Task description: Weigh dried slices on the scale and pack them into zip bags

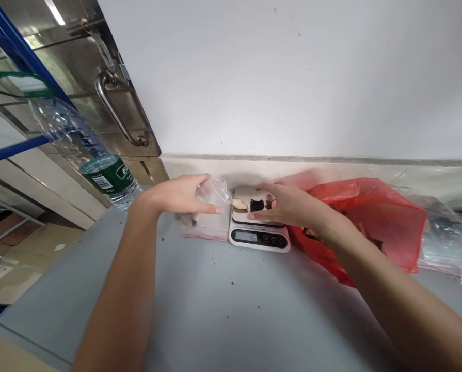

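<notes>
A small white kitchen scale (259,241) with a lit display stands on the grey table near the wall. On its plate lie a pale cream slice (240,204) and dark brown pieces (257,205), whose kind I cannot make out. Over the plate's right side, my right hand (281,201) curves with thumb and forefinger apart, around the dark pieces. My left hand (180,195) grips a clear plastic bag (215,190), its mouth beside the plate's left edge. Below that hand, another clear zip bag (203,227) with small pieces in it lies flat.
A red plastic bag (393,217) with dark pieces inside lies behind my right forearm. Further right are clear zip bags (447,237). A large water bottle (102,170) with a green label stands at the left. Dark crumbs dot the table (231,330); a white wall (292,77) rises behind.
</notes>
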{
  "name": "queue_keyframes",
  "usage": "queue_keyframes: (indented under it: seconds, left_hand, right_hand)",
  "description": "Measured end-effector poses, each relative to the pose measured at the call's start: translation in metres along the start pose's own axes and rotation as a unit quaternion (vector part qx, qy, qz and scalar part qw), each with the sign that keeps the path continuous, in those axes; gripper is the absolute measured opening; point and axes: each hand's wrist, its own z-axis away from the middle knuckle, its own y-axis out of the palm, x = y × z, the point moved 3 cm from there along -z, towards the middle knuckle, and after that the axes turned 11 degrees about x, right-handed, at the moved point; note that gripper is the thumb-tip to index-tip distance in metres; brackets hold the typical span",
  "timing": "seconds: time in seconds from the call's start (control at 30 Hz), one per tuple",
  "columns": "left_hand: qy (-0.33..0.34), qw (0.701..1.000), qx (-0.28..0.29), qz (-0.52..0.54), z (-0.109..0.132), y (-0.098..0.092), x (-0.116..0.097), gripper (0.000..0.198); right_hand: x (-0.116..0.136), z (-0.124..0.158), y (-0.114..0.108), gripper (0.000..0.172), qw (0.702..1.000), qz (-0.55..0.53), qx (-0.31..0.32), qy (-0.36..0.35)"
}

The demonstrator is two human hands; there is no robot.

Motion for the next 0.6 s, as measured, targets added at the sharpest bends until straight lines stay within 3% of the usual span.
queue_keyframes:
  seconds: [0.1,0.3,0.47,0.6]
  left_hand:
    - [-0.071,0.996,0.048,-0.038,-0.005,0.005,0.005,0.078]
    - [-0.101,0.989,0.092,-0.057,-0.009,0.007,0.005,0.075]
    - [-0.105,0.988,0.089,-0.071,-0.010,0.006,0.000,0.072]
    - [-0.088,0.990,0.081,-0.072,-0.011,0.007,-0.005,0.068]
  right_hand:
    - [0.007,-0.009,0.006,0.065,0.999,0.047,-0.010,0.000]
    - [0.027,-0.019,0.015,0.060,0.997,0.071,-0.003,0.002]
    - [0.034,-0.020,0.017,0.037,0.996,0.084,-0.029,0.010]
    - [0.026,-0.019,0.011,0.028,0.998,0.058,-0.011,-0.015]
